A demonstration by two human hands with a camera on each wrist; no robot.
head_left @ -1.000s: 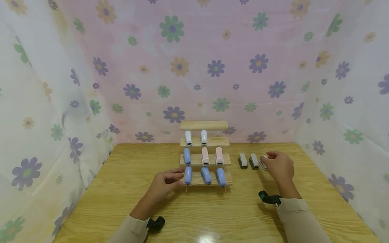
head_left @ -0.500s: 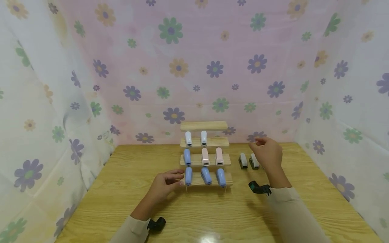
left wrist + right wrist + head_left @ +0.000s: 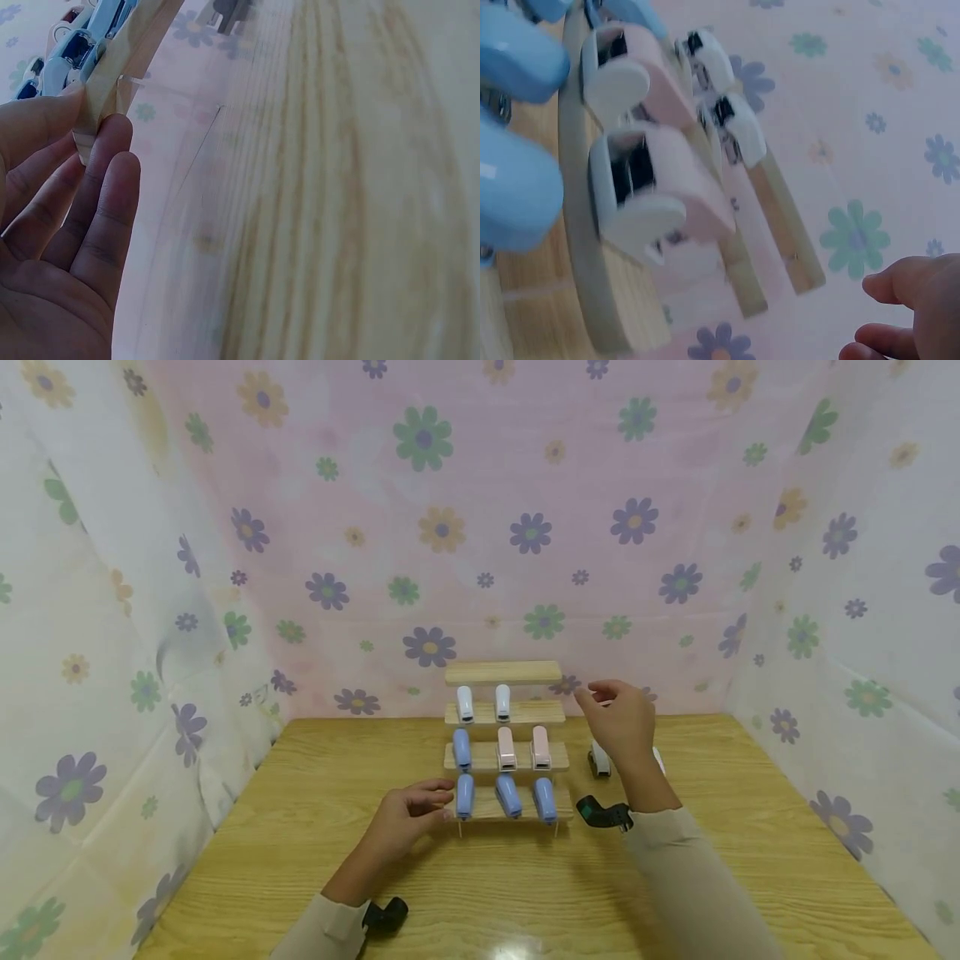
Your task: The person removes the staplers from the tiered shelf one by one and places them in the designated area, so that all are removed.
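Note:
Small staplers sit on a tiered wooden rack (image 3: 510, 672). The lowest tier holds blue staplers (image 3: 508, 796). Above it are one blue stapler (image 3: 461, 749) and two pink staplers (image 3: 540, 747); two white staplers (image 3: 502, 702) stand higher. My left hand (image 3: 408, 818) touches the rack's lower left end, its thumb and fingers at the board edge (image 3: 94, 112). My right hand (image 3: 624, 718) is raised right of the rack, fingers bent. In the right wrist view, no object shows between its thumb (image 3: 892, 283) and fingers. Behind that arm is a grey-white stapler (image 3: 600, 760).
The wooden table (image 3: 337, 852) meets a floral cloth backdrop (image 3: 345, 635). A white thing (image 3: 659, 761) shows just past the right forearm. Black wrist cameras (image 3: 386, 914) stick out from both sleeves. The rack's top tier bears no stapler.
My right hand has left the stapler at the far right of the table row, risen and moved left toward the rack. My left hand has stayed at the rack's end.

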